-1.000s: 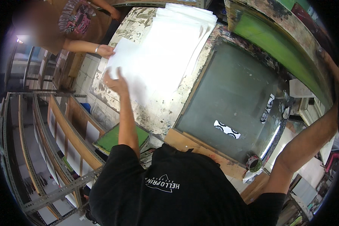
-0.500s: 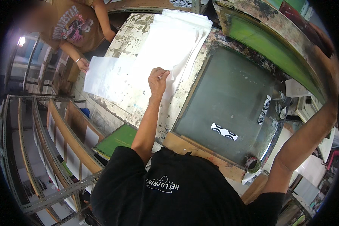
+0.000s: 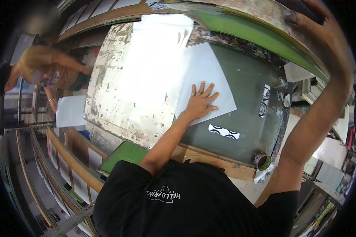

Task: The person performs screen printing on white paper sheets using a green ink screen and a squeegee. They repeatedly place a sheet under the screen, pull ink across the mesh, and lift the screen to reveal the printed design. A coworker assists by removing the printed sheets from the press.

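Note:
My left hand [image 3: 201, 102] lies flat with spread fingers on a white sheet [image 3: 209, 75]. That sheet rests on the dark grey board [image 3: 245, 71], its left part overlapping the paper stack [image 3: 154, 55]. At the upper right, my right hand [image 3: 320, 27] grips the edge of a raised screen-printing frame [image 3: 261, 14] with green mesh; its thumb lies on the rim and some fingers are cut off by the dark picture border. Two black-and-white patterned strips, one near the front [image 3: 224, 132] and one upright [image 3: 264, 101], lie on the board beside the sheet.
A co-worker [image 3: 55, 71] at the left carries a white sheet [image 3: 70, 111]. Racks with wooden shelves [image 3: 79, 166] stand at lower left. A roll of tape [image 3: 262, 161] sits at the board's near right corner. A paint-stained table [image 3: 110, 71] bears the paper stack.
My left hand has moved right from the paper stack and now presses a sheet onto the board. The co-worker has moved away leftward with a sheet. My right hand stays on the frame.

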`<move>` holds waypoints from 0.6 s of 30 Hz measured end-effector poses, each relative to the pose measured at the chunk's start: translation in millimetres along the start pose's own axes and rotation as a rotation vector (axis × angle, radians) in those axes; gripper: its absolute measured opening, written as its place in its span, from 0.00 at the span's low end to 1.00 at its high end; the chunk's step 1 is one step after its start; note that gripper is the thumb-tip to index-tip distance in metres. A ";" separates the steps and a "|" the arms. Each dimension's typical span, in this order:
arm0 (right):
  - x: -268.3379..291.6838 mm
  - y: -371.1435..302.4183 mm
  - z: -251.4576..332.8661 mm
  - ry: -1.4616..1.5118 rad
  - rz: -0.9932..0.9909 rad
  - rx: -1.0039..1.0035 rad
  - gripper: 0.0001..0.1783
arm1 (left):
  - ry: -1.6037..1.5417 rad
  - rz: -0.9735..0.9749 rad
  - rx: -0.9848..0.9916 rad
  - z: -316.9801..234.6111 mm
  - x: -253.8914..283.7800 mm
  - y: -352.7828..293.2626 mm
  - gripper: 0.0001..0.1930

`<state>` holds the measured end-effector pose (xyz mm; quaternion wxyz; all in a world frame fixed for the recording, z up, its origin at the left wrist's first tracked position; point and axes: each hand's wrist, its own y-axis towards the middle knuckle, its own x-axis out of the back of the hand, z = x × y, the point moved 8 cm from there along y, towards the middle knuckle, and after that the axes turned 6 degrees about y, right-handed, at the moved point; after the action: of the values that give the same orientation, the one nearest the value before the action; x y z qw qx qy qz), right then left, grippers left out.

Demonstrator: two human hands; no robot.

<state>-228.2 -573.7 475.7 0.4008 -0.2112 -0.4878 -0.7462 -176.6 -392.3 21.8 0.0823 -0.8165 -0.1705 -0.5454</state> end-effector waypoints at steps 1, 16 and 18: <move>-2.2 -0.2 1.4 -0.021 -0.008 0.020 0.27 | -0.026 0.003 -0.049 -11.8 -5.0 13.4 0.34; -0.9 -4.2 23.6 -0.213 0.008 0.044 0.31 | -0.017 0.289 -0.433 -117.1 -55.0 51.8 0.34; 1.9 -5.3 23.7 -0.213 0.007 0.033 0.31 | -0.026 0.296 -0.461 -122.3 -55.5 51.1 0.34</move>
<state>-235.4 -552.1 484.4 0.3528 -0.2845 -0.5392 -0.7098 -282.6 -489.4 21.3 -0.0291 -0.8367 0.0784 -0.5412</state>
